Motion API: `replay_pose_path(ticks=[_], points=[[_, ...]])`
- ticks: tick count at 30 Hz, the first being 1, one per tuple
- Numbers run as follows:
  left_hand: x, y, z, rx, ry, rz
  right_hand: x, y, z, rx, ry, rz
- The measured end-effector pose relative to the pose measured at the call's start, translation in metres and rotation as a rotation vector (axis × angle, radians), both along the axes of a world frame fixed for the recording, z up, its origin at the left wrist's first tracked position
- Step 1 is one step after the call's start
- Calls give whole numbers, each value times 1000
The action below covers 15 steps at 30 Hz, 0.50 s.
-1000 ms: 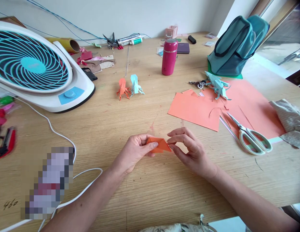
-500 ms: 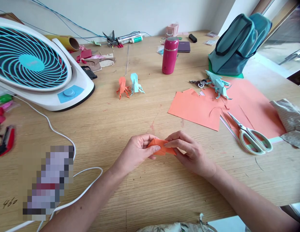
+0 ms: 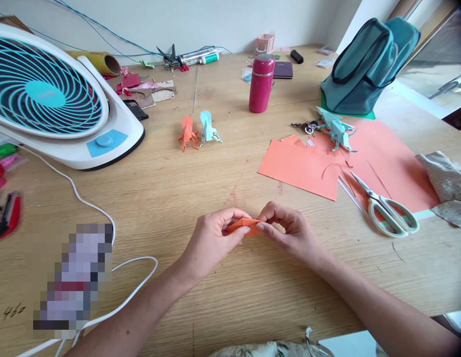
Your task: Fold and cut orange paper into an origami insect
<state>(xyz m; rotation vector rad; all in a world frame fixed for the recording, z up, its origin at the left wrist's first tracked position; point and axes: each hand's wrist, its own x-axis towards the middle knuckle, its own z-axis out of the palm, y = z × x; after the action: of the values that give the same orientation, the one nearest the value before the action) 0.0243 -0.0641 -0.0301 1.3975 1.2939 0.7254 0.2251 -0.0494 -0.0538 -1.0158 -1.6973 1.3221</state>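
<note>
A small folded piece of orange paper (image 3: 249, 226) is held between my two hands, above the wooden table near its front. My left hand (image 3: 219, 233) pinches its left part, thumb on the near side. The thumb and fingers of my right hand (image 3: 288, 228) grip its right end. Part of the paper is hidden behind the fingers. Farther back stand an orange paper figure (image 3: 188, 133) and a light blue paper figure (image 3: 208, 128), both with thin folded legs. A larger light blue folded paper figure (image 3: 336, 130) rests on orange paper sheets (image 3: 303, 166) at the right.
White-handled scissors (image 3: 388, 210) lie on the orange sheets. A fan (image 3: 115, 141) stands at the left, with a white cable (image 3: 92, 206) running in front. A pink bottle (image 3: 261, 84), keys (image 3: 308, 127) and a teal bag (image 3: 357, 74) are farther back. A pixelated object (image 3: 76, 277) lies front left.
The orange paper has tipped, showing a narrower face. My right hand's fingers have drawn in, and its thumb now presses the near side of the paper.
</note>
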Motion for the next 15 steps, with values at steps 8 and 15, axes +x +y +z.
replay_pose_path(ticks=[8,15], points=[[-2,-1,0,109,108,-8,-1,1,-1,29,-2,-9],[0,0,1,126,98,-25,-4,0,2,34,-34,13]])
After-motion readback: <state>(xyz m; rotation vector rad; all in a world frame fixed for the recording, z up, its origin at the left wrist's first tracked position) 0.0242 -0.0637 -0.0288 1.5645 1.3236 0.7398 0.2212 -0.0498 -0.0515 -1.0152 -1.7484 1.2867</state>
